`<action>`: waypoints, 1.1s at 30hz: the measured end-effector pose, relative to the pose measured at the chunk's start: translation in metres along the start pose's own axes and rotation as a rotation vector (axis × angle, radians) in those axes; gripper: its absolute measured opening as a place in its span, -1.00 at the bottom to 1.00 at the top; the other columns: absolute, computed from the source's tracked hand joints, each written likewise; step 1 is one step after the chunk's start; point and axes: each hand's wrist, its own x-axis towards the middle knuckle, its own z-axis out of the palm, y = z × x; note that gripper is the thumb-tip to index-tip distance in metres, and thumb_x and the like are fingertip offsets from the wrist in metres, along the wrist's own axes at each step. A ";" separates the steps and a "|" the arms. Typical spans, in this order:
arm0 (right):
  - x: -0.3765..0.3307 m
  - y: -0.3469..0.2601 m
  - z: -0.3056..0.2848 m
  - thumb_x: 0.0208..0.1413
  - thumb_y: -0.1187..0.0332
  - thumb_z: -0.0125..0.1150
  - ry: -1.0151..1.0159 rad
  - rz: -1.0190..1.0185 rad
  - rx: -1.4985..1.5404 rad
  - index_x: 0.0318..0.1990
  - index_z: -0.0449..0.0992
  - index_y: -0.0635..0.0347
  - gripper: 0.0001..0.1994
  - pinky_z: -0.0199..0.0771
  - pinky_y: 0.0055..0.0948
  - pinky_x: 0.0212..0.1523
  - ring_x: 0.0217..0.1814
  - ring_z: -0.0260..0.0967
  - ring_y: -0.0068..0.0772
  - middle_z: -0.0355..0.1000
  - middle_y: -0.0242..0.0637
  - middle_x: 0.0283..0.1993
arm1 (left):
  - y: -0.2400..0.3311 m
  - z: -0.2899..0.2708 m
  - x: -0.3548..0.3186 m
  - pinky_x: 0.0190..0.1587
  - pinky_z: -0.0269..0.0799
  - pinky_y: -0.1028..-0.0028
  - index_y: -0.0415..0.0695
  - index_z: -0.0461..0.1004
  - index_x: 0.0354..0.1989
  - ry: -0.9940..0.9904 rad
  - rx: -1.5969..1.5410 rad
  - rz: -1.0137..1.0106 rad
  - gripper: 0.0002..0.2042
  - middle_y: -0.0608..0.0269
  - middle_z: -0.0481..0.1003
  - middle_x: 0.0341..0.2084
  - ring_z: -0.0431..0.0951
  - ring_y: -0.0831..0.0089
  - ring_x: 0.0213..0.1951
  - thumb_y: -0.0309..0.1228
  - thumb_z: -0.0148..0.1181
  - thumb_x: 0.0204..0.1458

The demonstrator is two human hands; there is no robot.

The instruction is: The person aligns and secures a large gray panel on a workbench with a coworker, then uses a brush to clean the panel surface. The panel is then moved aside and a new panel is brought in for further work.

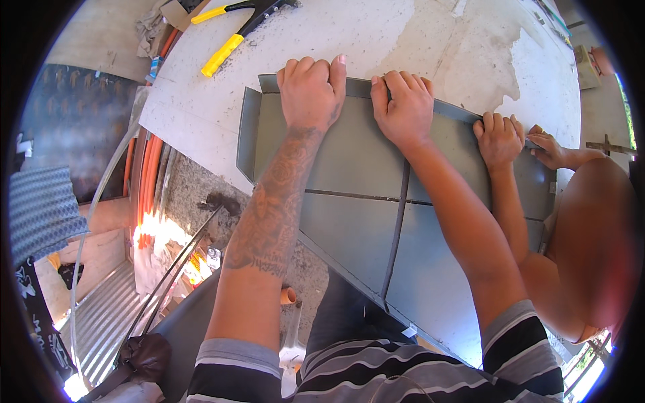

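Observation:
A large grey sheet-metal panel (353, 225) with a folded-up rim lies over the near side of the white worktable. Dark seams cross its face. My left hand (311, 93) is closed over the raised far rim, near the panel's left corner, with the thumb pointing up. Further right along that same rim, my right hand (405, 107) grips with curled fingers. The fingertips of both hands are partly hidden behind the rim. A co-worker's hand (499, 140) also holds the rim to the right, and the co-worker's other hand (551, 148) is at its right end.
A hand tool with yellow grips (222, 56) and black arms lies on the white worktable (376, 33) at the far left. Orange pipes (149, 176) stand beside the table's left edge. Corrugated metal sheet (104, 329) lies at lower left. The co-worker stands close at my right.

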 end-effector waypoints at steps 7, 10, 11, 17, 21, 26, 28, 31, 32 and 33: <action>-0.001 0.001 0.000 0.18 0.28 0.37 0.034 -0.041 -0.006 -0.48 0.47 0.07 -0.76 0.35 -0.18 -0.20 -0.43 0.39 -0.18 0.38 -0.35 -0.54 | 0.000 -0.001 0.001 -0.12 0.30 0.17 -0.06 0.43 -0.67 0.022 0.021 0.017 -0.52 0.32 0.40 -0.61 0.42 0.23 -0.37 -0.13 0.26 0.31; -0.001 0.002 -0.001 0.16 0.28 0.38 0.053 -0.067 0.000 -0.50 0.46 0.06 -0.75 0.35 -0.19 -0.22 -0.44 0.38 -0.18 0.37 -0.36 -0.55 | 0.002 -0.001 0.000 -0.12 0.30 0.16 -0.06 0.43 -0.67 -0.003 0.003 -0.002 -0.52 0.33 0.41 -0.61 0.42 0.23 -0.37 -0.11 0.26 0.31; 0.000 0.002 -0.001 0.15 0.28 0.39 0.053 -0.071 0.002 -0.51 0.46 0.06 -0.74 0.35 -0.19 -0.22 -0.45 0.37 -0.18 0.36 -0.36 -0.55 | 0.002 -0.001 0.000 -0.12 0.30 0.16 -0.06 0.43 -0.67 0.002 0.010 0.001 -0.51 0.33 0.41 -0.61 0.43 0.23 -0.37 -0.11 0.26 0.31; -0.004 -0.004 -0.005 0.16 0.27 0.36 -0.026 -0.054 -0.030 -0.41 0.48 0.08 -0.80 0.35 -0.12 -0.10 -0.31 0.42 -0.12 0.43 -0.29 -0.43 | 0.001 -0.003 -0.002 -0.08 0.33 0.14 -0.06 0.46 -0.63 -0.010 0.030 0.002 -0.57 0.30 0.43 -0.57 0.46 0.20 -0.33 -0.13 0.27 0.27; -0.002 -0.012 -0.011 0.19 0.26 0.33 -0.148 -0.017 -0.058 -0.30 0.49 0.10 -0.83 0.31 -0.04 0.03 -0.16 0.44 -0.06 0.47 -0.22 -0.29 | 0.003 -0.007 -0.008 -0.02 0.35 0.10 -0.08 0.50 -0.54 -0.043 0.030 0.046 -0.68 0.21 0.47 -0.49 0.49 0.13 -0.25 -0.19 0.28 0.22; 0.002 -0.014 -0.013 0.19 0.25 0.32 -0.211 0.025 -0.069 -0.26 0.50 0.10 -0.83 0.29 0.01 0.12 -0.09 0.43 -0.04 0.47 -0.21 -0.26 | 0.004 -0.009 0.000 0.03 0.34 0.05 -0.09 0.52 -0.48 -0.090 0.008 0.039 -0.73 0.16 0.49 -0.43 0.50 0.08 -0.20 -0.21 0.29 0.19; 0.001 -0.018 -0.009 0.18 0.25 0.33 -0.203 0.023 -0.052 -0.23 0.51 0.11 -0.83 0.29 0.02 0.15 -0.06 0.42 -0.04 0.47 -0.20 -0.22 | 0.002 -0.009 -0.001 0.04 0.33 0.04 -0.10 0.51 -0.48 -0.125 0.014 0.043 -0.72 0.16 0.49 -0.42 0.50 0.09 -0.18 -0.20 0.30 0.18; -0.001 -0.013 -0.017 0.16 0.22 0.34 -0.256 0.019 -0.053 -0.17 0.54 0.11 -0.79 0.28 0.04 0.19 0.00 0.42 -0.05 0.48 -0.17 -0.15 | 0.001 -0.022 0.000 0.21 0.32 0.02 -0.16 0.58 -0.21 -0.274 -0.064 0.097 -0.71 0.09 0.56 -0.21 0.53 0.04 -0.02 -0.17 0.42 0.13; 0.000 -0.007 -0.021 0.15 0.22 0.35 -0.297 0.027 -0.042 -0.14 0.56 0.11 -0.77 0.28 0.06 0.21 0.03 0.42 -0.05 0.48 -0.16 -0.12 | -0.001 -0.031 0.002 0.30 0.32 0.03 -0.18 0.59 -0.06 -0.308 -0.117 0.176 -0.61 0.05 0.57 -0.08 0.52 0.03 0.08 -0.16 0.47 0.09; 0.000 -0.007 -0.024 0.12 0.21 0.37 -0.341 0.041 -0.054 -0.11 0.57 0.12 -0.74 0.28 0.05 0.24 0.06 0.42 -0.05 0.49 -0.16 -0.10 | -0.003 -0.046 0.005 0.37 0.29 0.04 -0.21 0.52 0.08 -0.435 -0.091 0.161 -0.46 0.01 0.52 0.06 0.48 0.02 0.17 -0.16 0.54 0.01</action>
